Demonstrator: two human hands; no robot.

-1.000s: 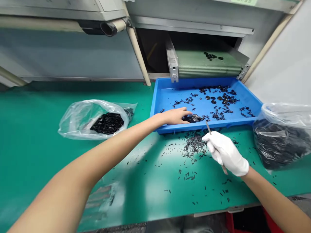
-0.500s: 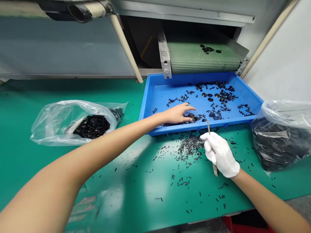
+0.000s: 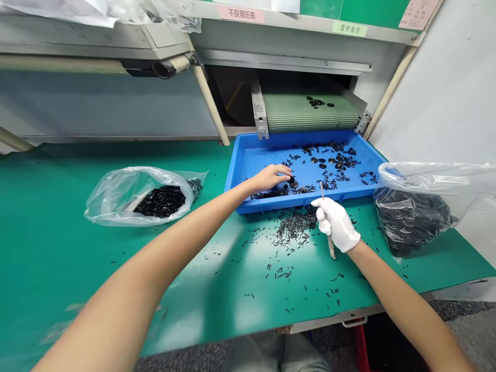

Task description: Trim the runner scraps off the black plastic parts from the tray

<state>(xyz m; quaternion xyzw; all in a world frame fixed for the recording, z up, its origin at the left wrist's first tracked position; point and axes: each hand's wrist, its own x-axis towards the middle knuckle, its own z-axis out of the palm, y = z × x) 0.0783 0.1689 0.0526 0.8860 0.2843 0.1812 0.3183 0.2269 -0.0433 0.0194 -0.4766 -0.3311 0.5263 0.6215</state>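
My bare left hand (image 3: 272, 177) is over the near part of a blue tray (image 3: 267, 206), its fingertips closed on a small round black part (image 3: 291, 180). Other round black parts (image 3: 323, 166) and many small black pieces lie scattered in the tray. My right hand (image 3: 336, 223), in a white glove, grips a thin stick-like tool (image 3: 331, 248) that points up toward the tray's near edge. A pile of tiny black pins (image 3: 296, 226) lies on the green table just left of the glove.
An open clear bag of black parts (image 3: 160, 201) lies on the green table (image 3: 186, 289) at left; another bag (image 3: 414, 217) stands at right. A green conveyor belt (image 3: 313, 120) ends above the tray's back edge. A red container (image 3: 361, 343) is below the table.
The head view has tilted up and shows more shelf above and floor below. My left hand has risen from the parts near the tray's front, its fingers now closed on a round part.
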